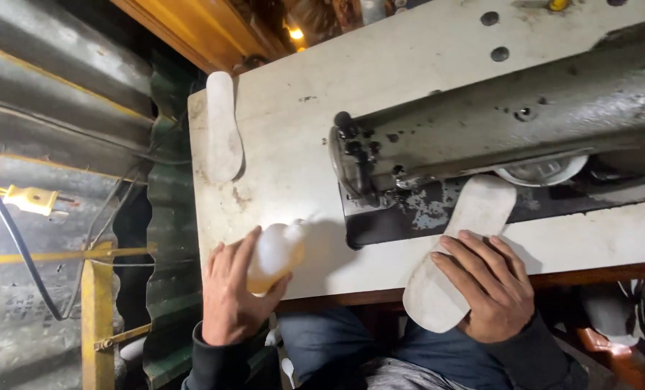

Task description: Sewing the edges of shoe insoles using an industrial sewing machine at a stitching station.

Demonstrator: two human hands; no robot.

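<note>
Left hand (pixel 230 303) holds a closed grip round a bottle (pixel 275 254); right hand (pixel 490 285) clasps a white insole (pixel 456 256).

Matt insole (pixel 452 267) — perhaps felt
</note>
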